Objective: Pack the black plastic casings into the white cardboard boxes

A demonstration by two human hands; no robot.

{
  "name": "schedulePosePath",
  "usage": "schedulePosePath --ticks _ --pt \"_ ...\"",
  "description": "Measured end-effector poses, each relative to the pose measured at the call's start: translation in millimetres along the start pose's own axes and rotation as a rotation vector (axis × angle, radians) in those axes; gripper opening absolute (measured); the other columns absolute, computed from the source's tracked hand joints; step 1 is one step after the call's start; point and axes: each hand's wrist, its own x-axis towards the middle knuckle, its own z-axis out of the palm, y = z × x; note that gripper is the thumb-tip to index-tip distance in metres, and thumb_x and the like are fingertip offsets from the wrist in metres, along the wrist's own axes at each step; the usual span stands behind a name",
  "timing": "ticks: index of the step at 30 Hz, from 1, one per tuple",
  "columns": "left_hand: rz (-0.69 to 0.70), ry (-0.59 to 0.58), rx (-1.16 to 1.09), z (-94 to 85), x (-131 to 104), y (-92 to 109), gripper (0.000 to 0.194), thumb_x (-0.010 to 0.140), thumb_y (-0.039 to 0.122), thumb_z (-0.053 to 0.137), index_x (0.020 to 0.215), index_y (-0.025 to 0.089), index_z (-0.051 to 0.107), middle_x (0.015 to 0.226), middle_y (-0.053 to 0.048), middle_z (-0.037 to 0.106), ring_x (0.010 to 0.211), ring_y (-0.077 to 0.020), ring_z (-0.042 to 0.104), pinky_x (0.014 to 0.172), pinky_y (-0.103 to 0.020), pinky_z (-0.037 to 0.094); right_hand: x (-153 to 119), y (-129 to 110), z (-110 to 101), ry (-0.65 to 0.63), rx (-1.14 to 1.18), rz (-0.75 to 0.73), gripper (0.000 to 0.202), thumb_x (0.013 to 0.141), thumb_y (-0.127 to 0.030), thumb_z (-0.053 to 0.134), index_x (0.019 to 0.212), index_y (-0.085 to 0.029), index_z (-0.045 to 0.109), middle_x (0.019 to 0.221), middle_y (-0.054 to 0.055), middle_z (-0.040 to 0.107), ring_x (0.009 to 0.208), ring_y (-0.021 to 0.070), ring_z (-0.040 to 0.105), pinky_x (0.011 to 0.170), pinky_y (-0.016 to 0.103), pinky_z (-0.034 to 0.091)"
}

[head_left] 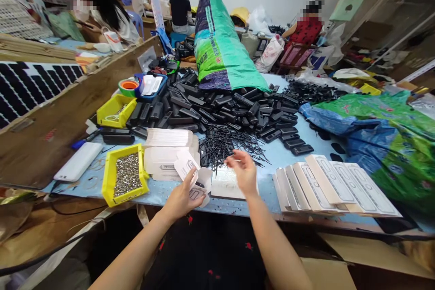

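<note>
My left hand [183, 195] is closed around a small white printed carton [186, 165], its end flaps standing open and something dark showing inside. My right hand [243, 170] hovers at the near edge of a heap of thin black sticks [231, 145], its fingers curled together; whatever is between the fingertips is too small to make out. Below it lies a white block [222, 186] on the blue table. Flat cartons [170, 142] are stacked just beyond my left hand. To the right, several filled-looking printed cartons [316, 183] lean in a row.
A yellow bin [108, 176] of small metal parts stands at left, near a white power bank [79, 161]. Black plastic cases [217, 106] are heaped behind, under a tall green sack [217, 45]. Another green-blue sack [380, 145] lies right. Co-workers sit farther back.
</note>
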Motion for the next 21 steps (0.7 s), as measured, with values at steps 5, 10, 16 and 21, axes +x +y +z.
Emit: schedulePosePath --ticks 5,10,16,21 --pt "0.040 0.043 -0.036 2.9 0.9 -6.5 0.070 0.063 0.032 0.076 0.128 0.023 0.048 0.111 -0.010 0.066 0.101 -0.0280 0.063 0.093 -0.038 0.045 -50.2 -21.4 41.5 -0.260 -0.209 -0.247 0.010 0.083 -0.028 0.059 0.087 -0.022 0.067 0.085 0.006 0.064 0.088 0.0212 0.060 0.087 0.041 0.047" --pt "0.115 0.031 0.028 3.4 7.5 -8.6 0.035 0.066 0.031 0.073 0.097 0.024 0.060 0.099 -0.006 0.064 0.091 -0.0235 0.063 0.086 -0.034 0.048 -49.2 -3.7 51.6 -0.190 0.085 -0.028 0.032 0.085 -0.041 0.055 0.109 -0.022 0.063 0.102 0.008 0.064 0.088 0.0199 0.061 0.080 0.037 0.052" --pt "0.070 -0.065 -0.034 3.9 13.4 2.0 0.094 0.067 0.027 0.071 0.145 0.023 0.019 0.107 -0.009 0.065 0.092 -0.0247 0.065 0.085 -0.036 0.049 -51.3 7.5 68.9 -0.390 0.266 -0.041 0.041 0.077 -0.053 0.064 0.104 -0.022 0.071 0.118 0.009 0.065 0.114 0.0240 0.057 0.101 0.041 0.043" --pt "-0.043 -0.035 -0.023 1.8 13.6 8.0 0.094 0.063 0.026 0.072 0.144 0.021 0.025 0.109 -0.012 0.065 0.097 -0.0314 0.065 0.089 -0.042 0.047 -48.2 -3.0 64.3 -0.362 0.255 -0.003 0.035 0.084 -0.047 0.057 0.103 -0.021 0.072 0.109 0.009 0.069 0.104 0.0215 0.063 0.096 0.039 0.047"
